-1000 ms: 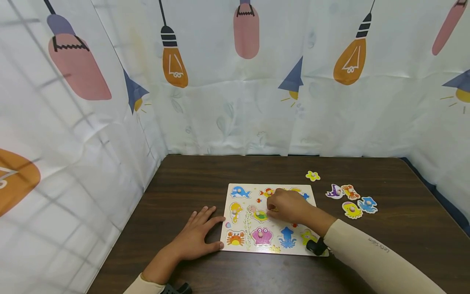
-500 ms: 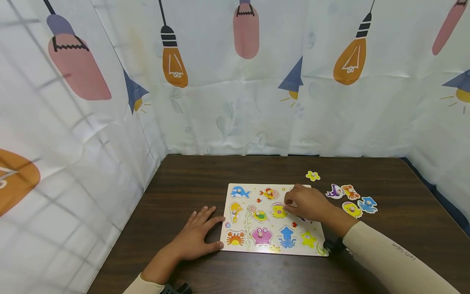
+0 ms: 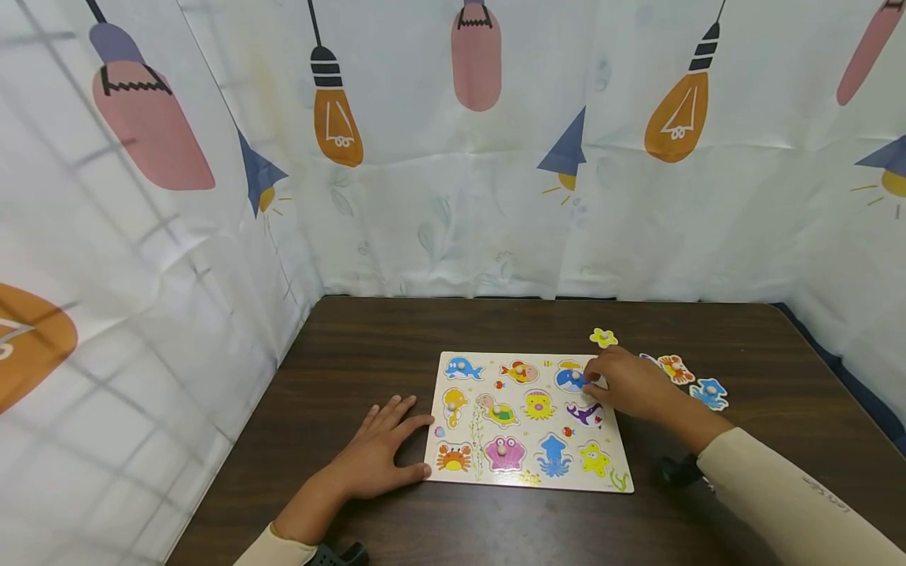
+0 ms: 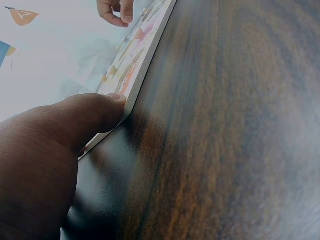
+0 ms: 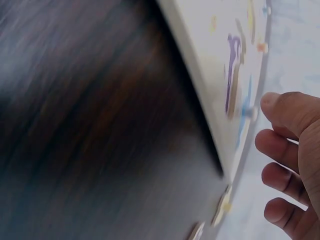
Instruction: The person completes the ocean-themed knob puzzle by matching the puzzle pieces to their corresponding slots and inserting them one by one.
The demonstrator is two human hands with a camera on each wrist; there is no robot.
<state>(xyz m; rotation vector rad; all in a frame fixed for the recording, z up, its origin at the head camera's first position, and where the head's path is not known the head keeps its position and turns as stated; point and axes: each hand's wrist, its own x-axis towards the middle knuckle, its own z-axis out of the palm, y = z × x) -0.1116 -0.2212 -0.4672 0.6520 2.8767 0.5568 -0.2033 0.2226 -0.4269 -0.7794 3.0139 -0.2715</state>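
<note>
Seating a blue piece (image 3: pixel 570 380) in the top-right slot of the board (image 3: pixel 525 475) is judged the step in hand, its peg pinched by the right hand (image 3: pixel 632 386), the left hand (image 3: pixel 375 453) spread flat bracing the board's edge on the surface (image 3: pixel 396 338); next, release and a loose piece (image 3: pixel 709 392) are called for.

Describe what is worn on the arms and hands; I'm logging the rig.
Both hands, left and right, are bare. Each arm wears a long cream sleeve; the right sleeve has small dark lettering. A black device sits at the right wrist, another at the left.
</note>
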